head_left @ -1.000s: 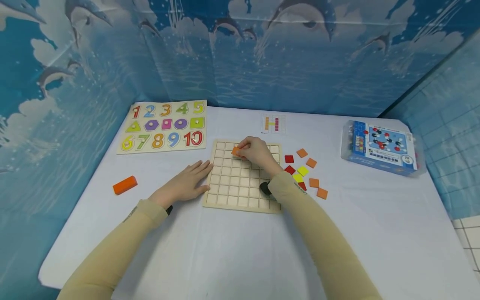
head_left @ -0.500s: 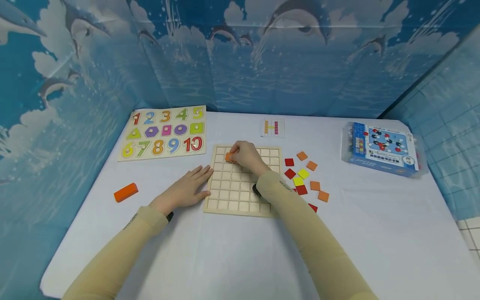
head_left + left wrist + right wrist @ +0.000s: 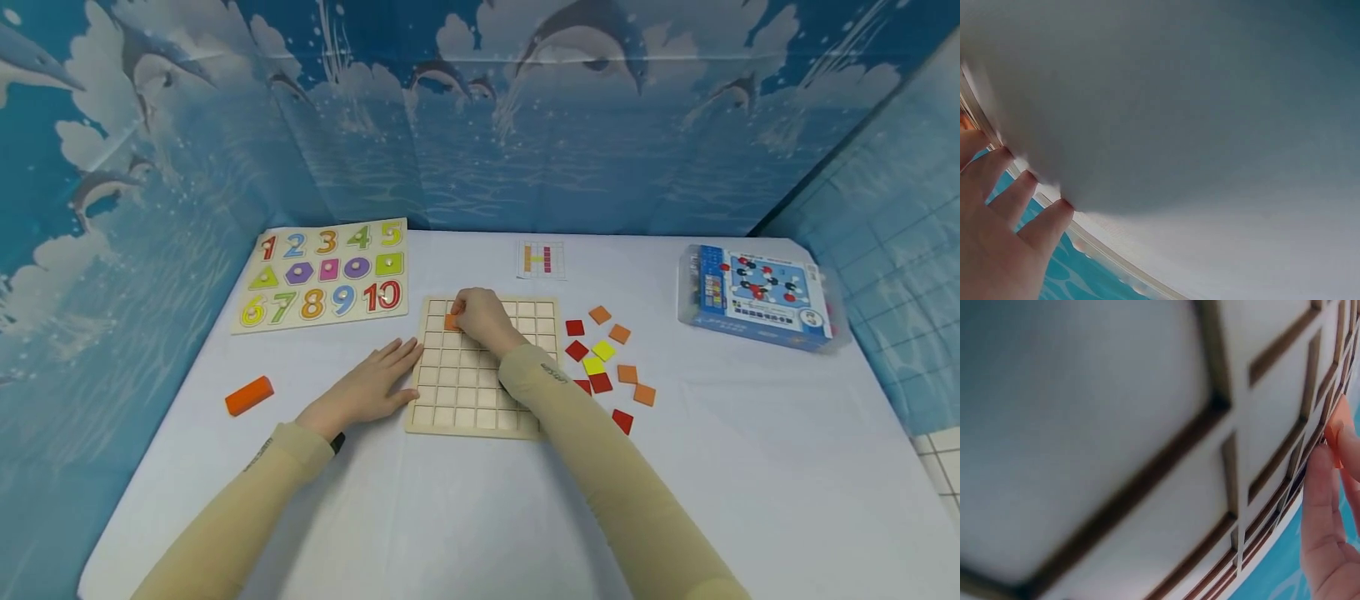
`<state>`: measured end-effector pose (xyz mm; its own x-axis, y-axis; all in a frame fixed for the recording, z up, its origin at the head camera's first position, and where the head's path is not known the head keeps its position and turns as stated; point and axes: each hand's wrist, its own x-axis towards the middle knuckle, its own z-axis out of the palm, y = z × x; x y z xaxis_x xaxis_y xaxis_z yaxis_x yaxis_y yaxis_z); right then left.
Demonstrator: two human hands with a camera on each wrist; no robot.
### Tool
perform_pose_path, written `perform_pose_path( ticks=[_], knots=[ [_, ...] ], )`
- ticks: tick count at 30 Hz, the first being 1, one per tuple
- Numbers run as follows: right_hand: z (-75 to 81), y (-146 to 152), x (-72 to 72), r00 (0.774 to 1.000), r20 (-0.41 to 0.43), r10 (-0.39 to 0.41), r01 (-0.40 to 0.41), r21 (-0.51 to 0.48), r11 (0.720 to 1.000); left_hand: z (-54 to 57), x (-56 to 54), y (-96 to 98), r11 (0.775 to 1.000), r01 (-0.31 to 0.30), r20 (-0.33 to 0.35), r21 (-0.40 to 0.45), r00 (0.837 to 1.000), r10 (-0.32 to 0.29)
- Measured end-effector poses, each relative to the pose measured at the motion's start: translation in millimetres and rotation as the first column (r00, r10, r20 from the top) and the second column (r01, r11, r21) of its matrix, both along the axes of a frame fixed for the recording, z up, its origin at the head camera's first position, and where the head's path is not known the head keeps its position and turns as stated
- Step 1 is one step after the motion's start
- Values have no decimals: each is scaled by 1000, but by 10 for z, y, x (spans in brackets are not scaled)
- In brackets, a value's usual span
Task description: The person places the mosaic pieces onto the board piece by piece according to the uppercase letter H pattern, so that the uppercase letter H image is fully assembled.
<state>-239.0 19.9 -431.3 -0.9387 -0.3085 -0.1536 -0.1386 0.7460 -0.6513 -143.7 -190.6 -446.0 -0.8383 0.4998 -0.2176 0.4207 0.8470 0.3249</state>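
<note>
A wooden grid board (image 3: 457, 394) with square cells lies in the middle of the table. My right hand (image 3: 483, 321) pinches an orange square tile (image 3: 451, 322) over the board's upper left cells. In the right wrist view the orange tile (image 3: 1337, 425) stands tilted between thumb and fingers, close at the grid. My left hand (image 3: 367, 387) lies palm down with fingers spread, its fingertips at the board's left edge. Right of the board lie loose orange tiles (image 3: 627, 374), red tiles (image 3: 577, 350) and yellow tiles (image 3: 603, 350). Behind it is a small printed pattern card (image 3: 542, 260).
A number and shape puzzle board (image 3: 321, 275) lies at the back left. An orange block (image 3: 250, 396) rests in front of it. A blue box of molecule models (image 3: 761, 296) stands at the back right. A dolphin-print curtain (image 3: 480, 150) borders the table.
My right hand has moved left across the board with the orange tile, into the upper left cells. The left hand has stayed at the board's edge. More red tiles show beside the right sleeve.
</note>
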Motion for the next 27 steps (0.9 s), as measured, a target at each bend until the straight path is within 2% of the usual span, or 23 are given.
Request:
perform_pose_path(
  ticks=[6,10,15,19,22,27],
  knots=[
    [2,-20,-5,1000,-8,25,-24,99,995,-23,-19,11,1000,5,-5,-6,1000,-5],
    [26,1,18,999,1,37,-37,73,997,-16,-13,8,1000,1,0,-1,1000,-1],
    [83,132,69,998,17,58,-57,-12,998,-13,11,-11,1000,-10,-3,8,1000,10],
    [202,399,173,996,60,63,-58,-87,995,-4,33,-18,1000,-11,-16,8,1000,12],
    [308,688,283,996,77,45,-37,-106,994,7,42,-12,1000,-6,-17,8,1000,6],
    [387,1247,470,996,75,-53,59,-84,995,20,37,4,1000,-6,-13,1,1000,6]
  ],
)
